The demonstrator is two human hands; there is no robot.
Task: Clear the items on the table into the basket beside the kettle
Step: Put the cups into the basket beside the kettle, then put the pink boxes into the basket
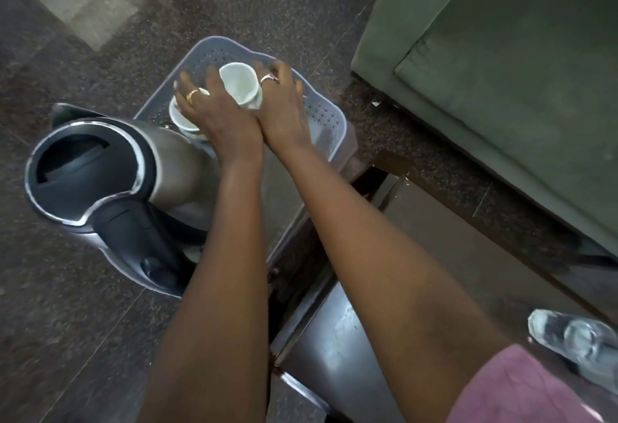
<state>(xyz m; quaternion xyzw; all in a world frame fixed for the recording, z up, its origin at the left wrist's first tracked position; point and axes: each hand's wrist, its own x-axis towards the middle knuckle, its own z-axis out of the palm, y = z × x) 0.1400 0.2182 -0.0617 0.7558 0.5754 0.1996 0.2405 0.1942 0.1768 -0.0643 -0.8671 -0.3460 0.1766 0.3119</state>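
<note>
A grey perforated basket (326,115) stands beside a steel kettle (100,182) with a black lid and handle. Both of my hands are inside the basket, wrists touching. My right hand (286,105), with a silver ring, grips a white cup (239,86) that is tilted with its mouth facing up towards me. My left hand (214,108), with a gold ring, is curled over a second white cup or saucer (182,118) at the basket's left side, next to the kettle. Its fingers hide much of that piece.
A clear plastic bottle (575,345) lies on the dark table (451,222) at the lower right. A green sofa (501,71) fills the upper right. Dark speckled floor (100,55) surrounds the stand that bears the basket and kettle.
</note>
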